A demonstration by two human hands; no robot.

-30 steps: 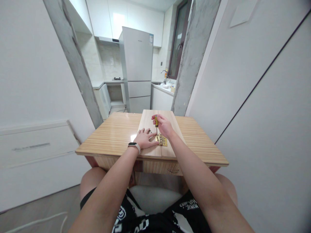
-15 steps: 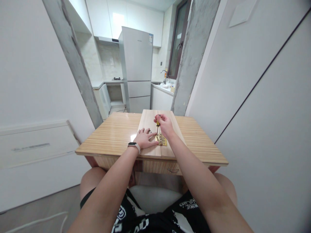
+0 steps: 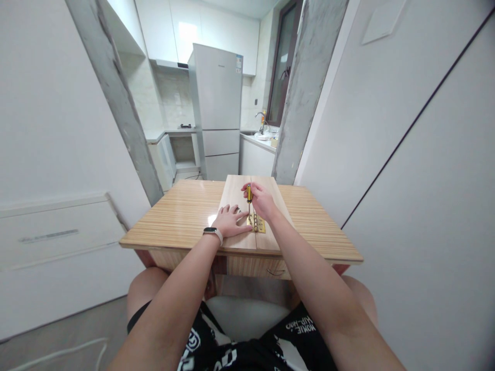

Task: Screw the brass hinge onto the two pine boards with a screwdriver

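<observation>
A brass-coloured hinge [image 3: 260,224] lies across the seam between two pale wooden boards [image 3: 236,186]. My right hand [image 3: 263,200] grips a yellow and black screwdriver [image 3: 249,194], held upright with its tip down at the hinge's left leaf. My left hand [image 3: 230,220] rests flat on the left board, fingers spread, its thumb and index fingertips at the hinge's left edge. A small dark thing lies partly hidden under the left fingers; I cannot make out what it is. The exact point where the screwdriver tip meets the hinge is too small to tell.
The boards lie on a wood-grain table [image 3: 174,211] with a drawer [image 3: 255,266] in its front. White cabinet panels stand close on the left and right. Beyond the table are a grey fridge [image 3: 220,93] and a sink counter [image 3: 258,149].
My right fingers have loosened and shifted around the screwdriver handle, so more of the handle shows, and it stands more upright. My left hand has stayed in place.
</observation>
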